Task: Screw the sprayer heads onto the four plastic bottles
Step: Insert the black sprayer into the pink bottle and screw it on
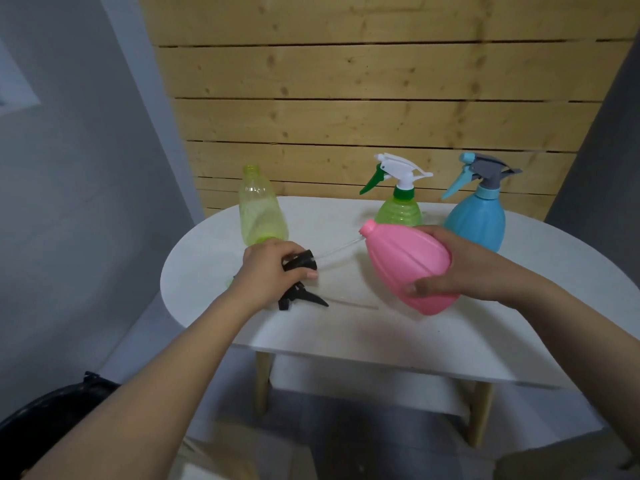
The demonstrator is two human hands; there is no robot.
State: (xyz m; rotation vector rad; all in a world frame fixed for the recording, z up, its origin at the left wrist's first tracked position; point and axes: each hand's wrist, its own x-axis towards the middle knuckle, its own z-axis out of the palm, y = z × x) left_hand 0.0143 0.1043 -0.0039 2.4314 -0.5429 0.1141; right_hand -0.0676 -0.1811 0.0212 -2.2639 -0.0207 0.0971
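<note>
My right hand [460, 268] grips a pink bottle [405, 265], tilted with its open neck pointing left. My left hand [270, 271] holds a black sprayer head [298, 263]; its clear dip tube [337, 250] reaches toward the pink bottle's neck, the tip at the opening. A yellow-green bottle [259, 209] stands uncapped behind my left hand. A green bottle [400, 209] with a white and green sprayer and a blue bottle [479, 220] with a grey and blue sprayer stand at the back right.
Everything sits on a small white oval table [346, 341] with wooden legs, against a wooden plank wall. A small green piece [229, 281] peeks out by my left wrist. A dark object [45, 420] lies at the lower left on the floor.
</note>
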